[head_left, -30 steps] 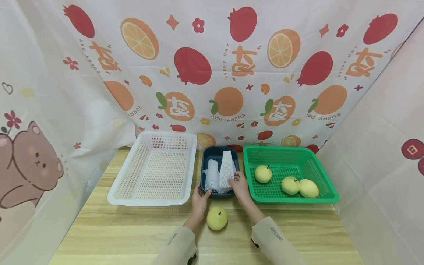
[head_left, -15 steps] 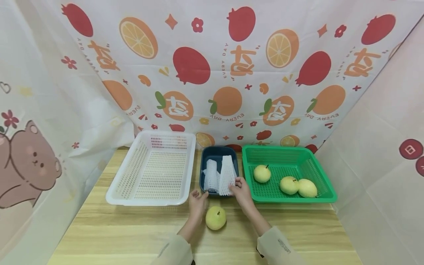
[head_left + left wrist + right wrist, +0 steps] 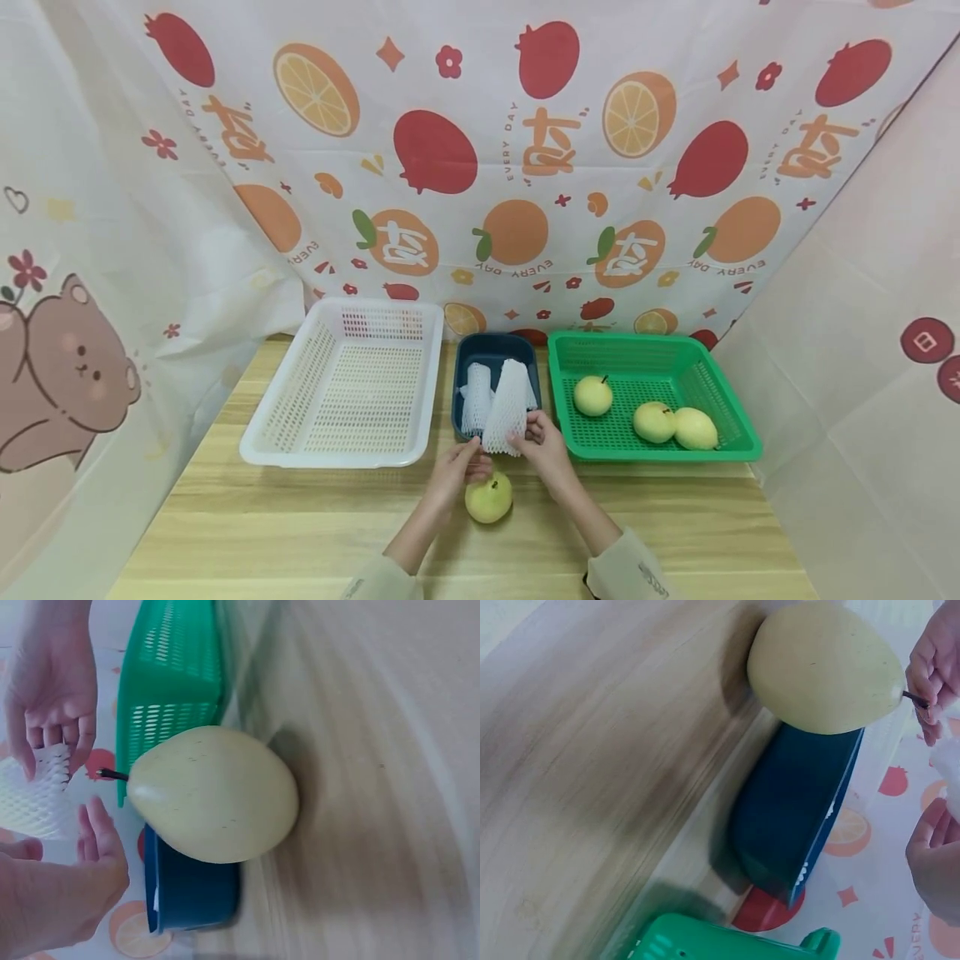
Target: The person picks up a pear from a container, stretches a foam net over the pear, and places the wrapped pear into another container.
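Observation:
My right hand (image 3: 546, 450) pinches a white foam fruit net (image 3: 506, 408) by its side, holding it over the front of the dark blue tray (image 3: 459, 379). My left hand (image 3: 454, 473) is beside the net's lower end, its thumb and fingers parted, as the left wrist view shows of that hand (image 3: 67, 889). A yellow-green pear (image 3: 489, 500) stands on the table just below both hands, stem up; the left fingers overlap it in the head view. More foam nets (image 3: 477, 396) lie in the tray. In the right wrist view the held net (image 3: 946, 761) is partly cut off.
A white perforated basket (image 3: 258, 437) stands left of the tray. On its right is a green basket (image 3: 592, 452) holding three pears, one of them a pear (image 3: 593, 396) at the left side. A fruit-printed curtain (image 3: 525, 275) hangs behind the wooden table (image 3: 300, 533).
The right hand has drawn the foam net down toward the front rim of the tray. My left hand has left the tray's front left corner and come right, to the net's lower end.

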The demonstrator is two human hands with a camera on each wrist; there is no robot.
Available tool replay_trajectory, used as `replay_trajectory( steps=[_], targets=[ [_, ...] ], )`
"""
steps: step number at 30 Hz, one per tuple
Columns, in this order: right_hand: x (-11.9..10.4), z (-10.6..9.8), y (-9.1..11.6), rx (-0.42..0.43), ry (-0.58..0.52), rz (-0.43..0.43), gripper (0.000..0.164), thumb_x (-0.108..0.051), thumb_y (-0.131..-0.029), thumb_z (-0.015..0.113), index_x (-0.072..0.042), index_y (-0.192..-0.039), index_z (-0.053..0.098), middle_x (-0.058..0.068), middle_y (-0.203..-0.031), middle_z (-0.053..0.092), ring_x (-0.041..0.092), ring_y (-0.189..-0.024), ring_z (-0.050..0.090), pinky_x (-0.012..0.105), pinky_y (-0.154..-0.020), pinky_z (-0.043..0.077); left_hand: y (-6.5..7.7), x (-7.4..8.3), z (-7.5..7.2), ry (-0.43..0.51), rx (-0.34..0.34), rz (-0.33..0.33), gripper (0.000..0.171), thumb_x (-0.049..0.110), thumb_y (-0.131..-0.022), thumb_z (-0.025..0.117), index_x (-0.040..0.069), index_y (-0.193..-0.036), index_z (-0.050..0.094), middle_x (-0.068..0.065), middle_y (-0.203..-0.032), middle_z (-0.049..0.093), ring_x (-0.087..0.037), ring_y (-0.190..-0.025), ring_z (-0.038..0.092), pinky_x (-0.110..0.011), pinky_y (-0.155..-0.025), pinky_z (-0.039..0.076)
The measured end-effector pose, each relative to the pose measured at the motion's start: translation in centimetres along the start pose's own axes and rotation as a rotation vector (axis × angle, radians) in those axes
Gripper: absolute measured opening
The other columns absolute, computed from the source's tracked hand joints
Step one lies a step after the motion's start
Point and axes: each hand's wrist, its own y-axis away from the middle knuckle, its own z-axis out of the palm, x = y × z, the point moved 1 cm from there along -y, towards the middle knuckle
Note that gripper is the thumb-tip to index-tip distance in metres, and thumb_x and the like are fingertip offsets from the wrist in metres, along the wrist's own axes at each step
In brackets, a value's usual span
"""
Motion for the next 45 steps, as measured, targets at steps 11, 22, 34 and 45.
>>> replay_trajectory(
  steps=[11,22,34,45],
  targets=[
    [-0.9,0.6,1.0,-0.076,0.026,-0.085,0.028,0.003,-0.081,0.065,0.008,-0.103,0.049,0.01,-0.097,0.059,0.016,-0.092,0.055,0.03,-0.081,0.046,-0.4,0.3,-0.1,0.319,-0.118,-0.133,0.042,0.03,-0.097,0.046,-0.009,-0.113,0.044,-0.009,-0.094,0.054,-0.018,-0.089,0.055,-0.036,-0.095,0.04],
    [-0.9,0.5,1.3,-0.235,-0.107,-0.173,0.02,0.002,-0.093,0.044,0.018,-0.106,0.044,0.014,-0.103,0.056,0.013,-0.096,0.055,0.034,-0.079,0.049,-0.5,0.8,0.0,0.595,-0.205,-0.123,0.026,0.014,-0.099,0.037,-0.002,-0.12,0.035,-0.008,-0.116,0.047,-0.022,-0.113,0.04,-0.034,-0.105,0.024],
    [-0.3,0.2,1.0,-0.277,-0.365,0.165,0.055,-0.038,-0.101,0.029,0.006,-0.134,0.035,0.017,-0.121,0.053,0.024,-0.106,0.053,0.042,-0.088,0.044,-0.4,1.5,0.3,0.689,-0.262,-0.083,0.029,0.006,-0.099,0.032,-0.005,-0.126,0.027,-0.017,-0.123,0.044,-0.024,-0.114,0.048,-0.036,-0.101,0.032],
    [0.3,0.2,1.1,-0.35,-0.436,0.254,0.032,-0.025,-0.098,0.042,-0.006,-0.123,0.048,0.005,-0.11,0.058,0.019,-0.1,0.055,0.045,-0.088,0.043,-0.5,1.7,0.6,0.509,-0.224,-0.076,0.013,0.012,-0.099,0.04,0.004,-0.107,0.036,-0.005,-0.098,0.055,-0.012,-0.084,0.059,-0.024,-0.075,0.048]
  ],
)
